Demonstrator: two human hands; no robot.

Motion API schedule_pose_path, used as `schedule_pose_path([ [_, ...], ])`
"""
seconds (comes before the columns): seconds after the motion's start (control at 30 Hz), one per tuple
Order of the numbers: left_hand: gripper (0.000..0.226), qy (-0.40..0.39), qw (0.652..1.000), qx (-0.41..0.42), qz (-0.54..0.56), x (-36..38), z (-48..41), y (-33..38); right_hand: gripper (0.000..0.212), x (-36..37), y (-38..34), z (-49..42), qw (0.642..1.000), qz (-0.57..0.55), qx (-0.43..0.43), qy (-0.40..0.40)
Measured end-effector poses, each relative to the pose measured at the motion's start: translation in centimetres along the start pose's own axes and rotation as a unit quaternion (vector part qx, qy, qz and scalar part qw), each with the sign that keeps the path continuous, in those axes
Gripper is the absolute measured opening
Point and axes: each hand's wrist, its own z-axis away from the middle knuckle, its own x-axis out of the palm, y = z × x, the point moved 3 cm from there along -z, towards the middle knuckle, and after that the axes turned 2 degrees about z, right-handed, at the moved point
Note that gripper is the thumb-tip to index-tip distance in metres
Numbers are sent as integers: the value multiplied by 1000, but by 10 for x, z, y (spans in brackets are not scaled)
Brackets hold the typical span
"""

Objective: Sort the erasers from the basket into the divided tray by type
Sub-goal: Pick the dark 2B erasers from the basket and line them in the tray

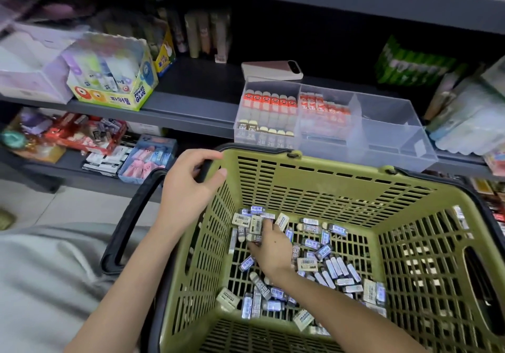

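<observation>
While in basket (300,173) — right hand (270,247) round erasers (255,227).

A matt olive plastic basket (314,188) with slatted walls and a black matt handle (128,216); a clear, glossy plastic divided tray (388,134); erasers (332,268) in shiny printed sleeves; matt grey shelving (191,98).

A dark grey shelf (196,98) is seen. A clear tray (390,131) with walls inside is set at its front edge. A phone (272,70) is laid just behind the tray. To the left, a yellow glue box (114,79) is placed, with a pale purple box (30,73) right beside it. A green pack (410,65) is stood at the back on the right. Below, a lower shelf (68,166) is seen. A blue box (149,158), black and white packs (105,161) and a red box (82,134) are kept on it, close together.
</observation>
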Motion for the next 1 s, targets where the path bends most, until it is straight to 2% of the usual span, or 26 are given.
schedule_pose_path([
  [0.1, 23, -1, 1000, -1, -4, -1, -1, 1, 43, -7, 14, 1, 997, -65, -29, -28],
  [0.17, 22, 25, 998, 31, -50, -2, 0, 6, 37, -15, 21, 5, 992, -111, -40, -52],
  [0.27, 15, 91, 984, 117, -102, 1, 10, 20, 7, -34, 26, 14, 975, -203, -32, -84],
  [0.3, 14, 84, 987, 117, -77, 6, 14, 22, 17, -43, 26, 18, 966, -239, -21, -95],
  [0.37, 16, 15, 999, 49, 10, 23, 21, 23, 24, -64, 26, 25, 942, -316, 8, -110],
  [0.43, 22, -95, 985, -113, 91, 44, 26, 15, 16, -91, 21, 33, 903, -411, 30, -119],
  [0.5, 60, -212, 928, -266, 151, 64, 36, 9, 13, -120, 13, 40, 896, -435, 7, -91],
  [0.53, 78, -254, 895, -313, 192, 73, 42, 8, 12, -135, 7, 44, 902, -426, -15, -64],
  [0.57, 86, -280, 866, -339, 238, 81, 46, 8, 10, -146, 1, 46, 907, -418, -42, -39],
  [0.63, 71, -276, 835, -355, 318, 92, 48, 11, 7, -165, -14, 51, 920, -381, -86, -24],
  [0.7, 47, -212, 828, -368, 366, 92, 42, 13, 25, -174, -25, 56, 916, -373, -132, -69],
  [0.77, 34, -155, 827, -385, 378, 84, 34, 10, 40, -181, -25, 56, 856, -471, -156, -144],
  [0.8, 31, -141, 827, -389, 381, 78, 30, 7, 42, -183, -22, 52, 828, -520, -145, -155],
  [0.87, 24, -109, 829, -385, 390, 63, 21, 4, 34, -179, -10, 40, 809, -569, -100, -109],
  [0.9, 22, -89, 838, -369, 391, 55, 17, 4, 28, -172, -5, 33, 817, -566, -82, -69],
  [0.93, 24, -72, 850, -343, 394, 47, 12, 4, 22, -162, -3, 26, 849, -522, -74, -33],
  [1.0, 22, -61, 860, -270, 429, 36, 4, 8, 15, -130, -6, 15, 937, -332, -106, -16],
])
